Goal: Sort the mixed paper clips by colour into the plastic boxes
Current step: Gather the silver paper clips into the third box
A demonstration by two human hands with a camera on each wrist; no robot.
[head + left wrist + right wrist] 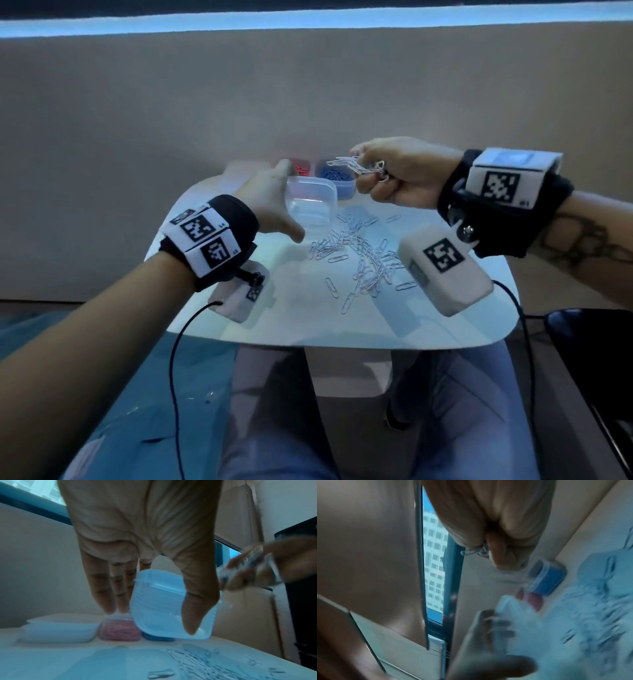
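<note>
At the far side of the white table [308, 318], the left hand [270, 202] holds an empty clear box [310, 202] tilted off the surface, thumb on its near wall and fingers behind it, its mouth turned toward the right. Behind it stand a box of red clips [300, 168] and a box of blue clips [337, 178]. Just right of the clear box's rim and slightly above it, the right hand [397, 174] is curled round a bunch of silver clips [356, 166], their long ends pointing left at the opening. Below, more loose silver clips [363, 260] lie scattered, awaiting collection.
</note>
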